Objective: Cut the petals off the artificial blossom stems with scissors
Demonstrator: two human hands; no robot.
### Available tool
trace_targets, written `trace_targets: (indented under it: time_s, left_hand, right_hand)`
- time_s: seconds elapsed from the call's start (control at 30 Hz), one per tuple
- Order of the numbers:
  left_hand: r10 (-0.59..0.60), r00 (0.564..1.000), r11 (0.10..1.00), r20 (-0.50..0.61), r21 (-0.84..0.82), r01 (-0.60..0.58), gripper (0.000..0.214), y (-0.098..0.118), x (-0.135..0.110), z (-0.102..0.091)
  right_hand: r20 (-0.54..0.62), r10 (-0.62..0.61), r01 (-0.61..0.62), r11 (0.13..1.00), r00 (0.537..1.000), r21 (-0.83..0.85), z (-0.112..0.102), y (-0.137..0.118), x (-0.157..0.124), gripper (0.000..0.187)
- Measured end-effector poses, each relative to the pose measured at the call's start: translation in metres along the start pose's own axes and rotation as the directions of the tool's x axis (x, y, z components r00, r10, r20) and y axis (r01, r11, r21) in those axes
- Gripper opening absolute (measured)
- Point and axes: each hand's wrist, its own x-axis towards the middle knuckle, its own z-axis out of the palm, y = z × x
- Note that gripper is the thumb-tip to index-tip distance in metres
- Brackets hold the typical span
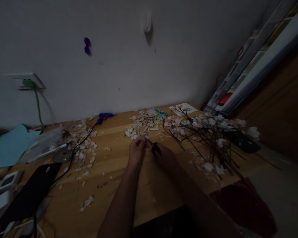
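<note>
My right hand point(165, 156) is closed round a pair of scissors point(154, 147) with dark handles, its blades pointing up and left. The blade tips come close to the fingers of my left hand point(137, 147). Those fingers are pinched together, and what they hold is too small and dim to make out. Just beyond both hands lies a heap of pale cut scraps point(145, 122) on the wooden table point(114, 185). To the right, blossom branches point(208, 132) with white and pink flowers and dark stems are piled up.
Behind the scraps lie blue-green scissors point(161, 113) and a white card point(185, 109). A blue glue gun point(104, 117) rests near the wall, its black cord running past loose petals point(83, 153). A black pad point(33, 188) lies left; a dark phone-like slab point(245, 141) sits right.
</note>
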Motion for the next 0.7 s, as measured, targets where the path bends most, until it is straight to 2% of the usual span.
trace_targets:
  time_s: [0.1,0.2,0.37,0.43,0.5,0.63,0.7]
  left_hand:
    - [0.039,0.999,0.991,0.032,0.129,-0.043,0.024,0.008,0.0,-0.003]
    - [0.024,1.0,0.991,0.012,0.129,-0.025,0.025,0.008,-0.001,-0.002]
    - [-0.077,0.997,0.971,-0.005,-0.226,0.074,0.033,-0.004,-0.002,0.005]
    - [-0.089,0.996,0.964,-0.01,-0.254,0.084,0.035,-0.006,-0.002,0.006]
    - [-0.071,0.997,0.986,-0.003,-0.153,0.07,0.033,-0.004,-0.001,0.003]
    - [0.028,0.999,0.993,0.037,0.111,-0.032,0.026,0.003,0.003,-0.007]
    - [0.048,0.998,0.986,0.048,0.155,-0.055,0.025,0.003,0.004,-0.009]
  right_hand:
    - [0.008,0.016,-0.016,1.0,1.0,-0.014,0.0,0.0,0.0,0.017]
    - [0.016,0.015,-0.015,1.0,1.0,-0.006,-0.001,-0.001,0.0,0.018]
    - [0.022,0.023,-0.022,1.0,1.0,-0.005,-0.001,-0.002,0.0,0.019]
    - [0.023,0.025,-0.025,1.0,0.999,-0.007,0.0,-0.001,0.0,0.018]
    - [0.022,0.025,-0.025,1.0,0.999,-0.009,0.0,-0.001,0.001,0.017]
    - [0.025,0.024,-0.024,1.0,0.999,-0.008,0.0,-0.001,0.001,0.014]
    - [0.026,0.028,-0.028,1.0,0.999,-0.009,-0.001,-0.001,0.001,0.013]
